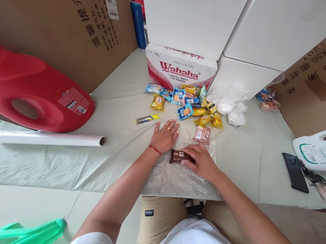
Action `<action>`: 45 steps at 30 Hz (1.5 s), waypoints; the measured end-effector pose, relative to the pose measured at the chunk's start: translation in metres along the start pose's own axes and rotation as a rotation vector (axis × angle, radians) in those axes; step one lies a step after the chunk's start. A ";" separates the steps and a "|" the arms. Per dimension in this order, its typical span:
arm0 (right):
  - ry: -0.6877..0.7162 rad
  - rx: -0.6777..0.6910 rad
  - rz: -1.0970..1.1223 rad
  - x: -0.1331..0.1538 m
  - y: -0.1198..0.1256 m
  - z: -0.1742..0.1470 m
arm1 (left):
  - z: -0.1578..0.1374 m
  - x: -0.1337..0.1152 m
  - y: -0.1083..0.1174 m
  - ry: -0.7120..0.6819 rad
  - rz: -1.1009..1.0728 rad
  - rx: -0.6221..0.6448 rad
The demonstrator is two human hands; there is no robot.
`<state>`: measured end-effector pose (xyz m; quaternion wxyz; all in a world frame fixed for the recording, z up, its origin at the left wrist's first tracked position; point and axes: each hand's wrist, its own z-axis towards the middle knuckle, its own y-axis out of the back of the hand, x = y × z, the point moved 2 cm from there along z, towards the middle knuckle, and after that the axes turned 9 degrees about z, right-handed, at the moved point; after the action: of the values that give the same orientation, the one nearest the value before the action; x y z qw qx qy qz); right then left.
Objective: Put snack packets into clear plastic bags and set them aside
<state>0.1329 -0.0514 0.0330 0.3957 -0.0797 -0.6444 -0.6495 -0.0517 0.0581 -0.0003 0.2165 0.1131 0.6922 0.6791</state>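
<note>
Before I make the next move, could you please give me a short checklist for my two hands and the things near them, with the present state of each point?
1. Left hand free: ok, spread flat, with nothing visible held.
2. Right hand on the dark brown packet: ok, its fingers cover the packet's right end.
3. Firm grip on that packet: cannot tell, the hand hides that end.
4. Clear plastic smooth: not ok, it is wrinkled.
5. Slim yellow-and-dark packet with the pile of snacks: not ok, it lies apart, to the left.
6. Phone away from both hands: ok, it lies far to the right.
</note>
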 end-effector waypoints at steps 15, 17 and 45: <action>-0.811 -0.288 -0.202 -0.124 0.118 0.049 | 0.000 0.000 -0.005 -0.023 0.022 -0.034; -0.804 -0.328 -0.300 -0.121 0.125 0.062 | 0.000 0.000 -0.005 -0.025 0.017 -0.037; 0.183 0.123 0.030 -0.004 0.023 -0.006 | -0.001 0.000 -0.001 -0.022 -0.008 -0.042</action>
<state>0.1523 -0.0519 0.0477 0.4668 -0.0054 -0.6430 -0.6072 -0.0521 0.0567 -0.0016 0.2288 0.1132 0.6760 0.6913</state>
